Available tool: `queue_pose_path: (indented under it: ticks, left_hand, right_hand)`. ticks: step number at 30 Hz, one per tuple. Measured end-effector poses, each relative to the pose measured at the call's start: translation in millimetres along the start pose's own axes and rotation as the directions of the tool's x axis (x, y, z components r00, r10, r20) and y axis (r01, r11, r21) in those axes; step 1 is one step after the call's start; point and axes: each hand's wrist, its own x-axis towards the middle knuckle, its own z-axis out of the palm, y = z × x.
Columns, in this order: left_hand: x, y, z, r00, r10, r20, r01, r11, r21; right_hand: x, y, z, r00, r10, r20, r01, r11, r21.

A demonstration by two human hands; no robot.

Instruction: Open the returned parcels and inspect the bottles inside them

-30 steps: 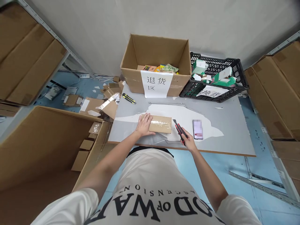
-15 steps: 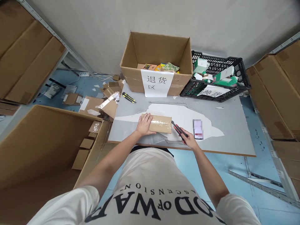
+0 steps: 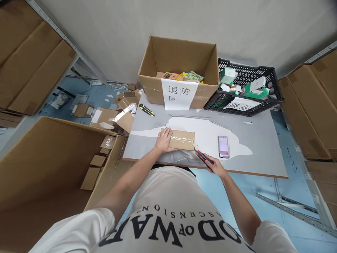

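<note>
A small brown cardboard box [image 3: 183, 140] with clear tape along its top lies on the table [image 3: 263, 154]. My left hand [image 3: 163, 141] grips its left end, fingers over the top and thumb along the near side. In my right hand [image 3: 216, 166] is a black and red utility knife [image 3: 202, 157], its tip at the box's near right corner. Whether the blade touches the cardboard, I cannot tell. A phone [image 3: 224, 147] with a blurred screen lies right of the box. Farther back on the left rests a yellow and black utility knife [image 3: 146, 110].
Behind stand a large open carton [image 3: 150, 89] holding colourful packets and a black plastic crate [image 3: 276, 89] with green and white boxes. A big open carton [image 3: 52, 123] sits at the left, beside cardboard scraps [image 3: 126, 116] on the floor. Shelves of cartons [image 3: 305, 109] flank the table.
The knife tip has moved from the box's right end toward me, down to its near corner. My right hand has come slightly nearer. My left hand keeps its hold; the whole view has shifted slightly.
</note>
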Motion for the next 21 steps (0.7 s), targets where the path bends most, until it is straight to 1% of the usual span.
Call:
queue_pose_path:
  ticks: [4, 8, 10, 13, 15, 17, 19, 21]
  left_hand:
    - [1.0, -2.4, -0.8, 1.000, 0.023, 0.007, -0.023, 1.000, -0.019]
    - [1.1, -3.4, -1.9, 0.999, 0.031, 0.016, -0.030, 0.999, -0.032]
    - [0.9, -3.8, -2.7, 0.999, 0.037, 0.022, -0.036, 0.998, -0.043]
    - [0.9, -5.7, -4.8, 0.998, 0.053, 0.025, -0.051, 0.996, -0.073]
    - [0.9, -8.5, -6.9, 0.997, 0.074, 0.024, -0.071, 0.991, -0.111]
    - [0.7, -13.0, -9.1, 0.995, 0.101, 0.017, -0.097, 0.981, -0.171]
    - [0.2, -20.0, -10.9, 0.994, 0.108, -0.011, -0.107, 0.963, -0.248]
    - [0.8, -30.3, -11.9, 0.996, 0.056, -0.071, -0.076, 0.943, -0.323]
  right_hand:
    - [-7.2, 15.0, 6.8, 1.000, -0.021, -0.012, 0.022, 0.999, 0.036]
    - [-10.7, 19.3, 11.0, 0.998, -0.043, -0.039, 0.045, 0.998, 0.047]
    - [-15.0, 18.7, 9.4, 0.998, -0.037, -0.046, 0.039, 0.998, 0.049]
    - [-25.3, 18.9, 0.7, 0.997, -0.011, -0.077, 0.015, 0.999, 0.051]
    - [-31.7, 20.4, -6.2, 0.992, -0.005, -0.124, 0.015, 0.997, 0.076]
    - [-34.3, 21.7, -9.1, 0.982, -0.021, -0.189, 0.045, 0.991, 0.124]
    - [-31.3, 21.4, -3.8, 0.962, -0.049, -0.267, 0.100, 0.978, 0.181]
    - [-23.1, 18.7, 10.8, 0.932, -0.071, -0.356, 0.164, 0.957, 0.238]
